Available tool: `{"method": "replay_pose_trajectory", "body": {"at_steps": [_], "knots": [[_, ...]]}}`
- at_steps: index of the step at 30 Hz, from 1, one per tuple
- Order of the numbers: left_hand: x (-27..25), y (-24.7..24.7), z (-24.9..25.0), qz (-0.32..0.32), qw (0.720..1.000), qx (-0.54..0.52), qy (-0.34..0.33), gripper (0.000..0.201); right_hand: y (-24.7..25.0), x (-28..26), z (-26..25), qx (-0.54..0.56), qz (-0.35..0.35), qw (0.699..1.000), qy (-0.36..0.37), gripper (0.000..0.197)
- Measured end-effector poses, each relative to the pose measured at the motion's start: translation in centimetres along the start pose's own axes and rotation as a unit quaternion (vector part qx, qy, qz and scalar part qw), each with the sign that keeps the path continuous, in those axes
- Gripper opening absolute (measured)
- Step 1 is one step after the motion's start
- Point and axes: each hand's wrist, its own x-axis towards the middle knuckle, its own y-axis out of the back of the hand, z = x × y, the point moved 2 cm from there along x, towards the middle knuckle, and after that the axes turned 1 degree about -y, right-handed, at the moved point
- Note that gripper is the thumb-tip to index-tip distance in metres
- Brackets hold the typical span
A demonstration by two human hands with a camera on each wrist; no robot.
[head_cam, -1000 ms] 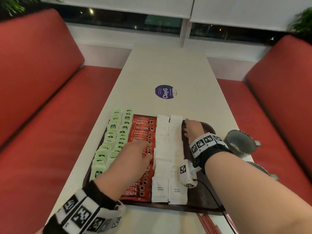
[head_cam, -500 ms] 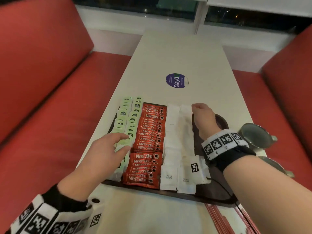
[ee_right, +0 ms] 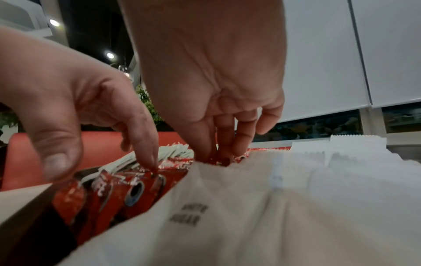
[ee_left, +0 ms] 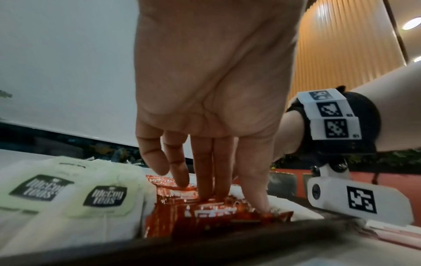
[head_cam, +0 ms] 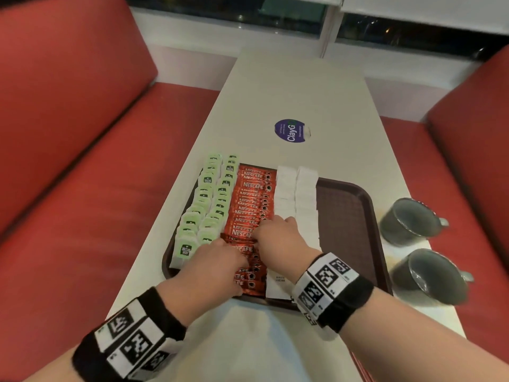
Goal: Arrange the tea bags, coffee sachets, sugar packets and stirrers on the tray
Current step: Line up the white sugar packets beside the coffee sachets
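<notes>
Both hands sit on the column of coffee sachets (head_cam: pixel 252 216) on the tray (head_cam: pixel 347 216). The left hand (head_cam: pixel 217 267) presses with straight fingers (ee_left: pixel 206 172); the right hand (head_cam: pixel 278 241) seems to pinch one sachet directly beneath its fingertips (ee_right: pixel 224 153), its long axis running crosswise between the hands.

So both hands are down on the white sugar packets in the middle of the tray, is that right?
Not quite: both the left hand and right hand are on the red coffee sachets, not the sugar packets, as the head view shows. The tray part holds.
</notes>
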Motion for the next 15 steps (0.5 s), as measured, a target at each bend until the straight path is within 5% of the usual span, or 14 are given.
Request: {"method": "replay_pose_trajectory", "body": {"at_steps": [15], "knots": [[0.5,-1.4,-0.8,0.004,0.996,0.087,-0.030,0.031,0.5,1.1,-0.6,0.003,-0.034,0.999,-0.041,0.013]]}}
